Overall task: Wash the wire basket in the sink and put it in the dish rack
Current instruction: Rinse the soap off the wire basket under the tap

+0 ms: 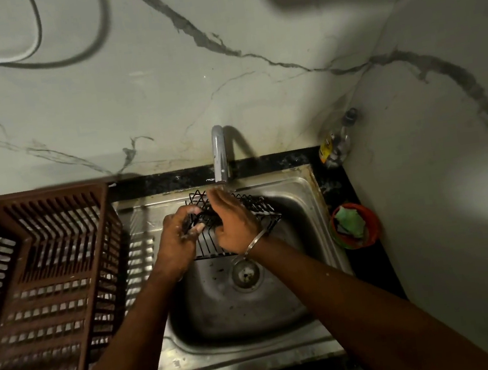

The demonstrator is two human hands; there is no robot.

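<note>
The black wire basket [260, 210] sat tilted in the far part of the steel sink [305, 185], just below the faucet [219, 153]. The left hand [180, 234], flecked with suds, gripped the basket's left edge with curled fingers. The right hand [234, 222] lay across the wires with fingers straight and loose, gripping nothing, a metal bracelet [254, 243] on its wrist. The brown dish rack [45, 275] stood left of the sink. At right were 1 bottle [336, 140] and an orange bowl [370, 223] holding a green sponge [349, 221].
</note>
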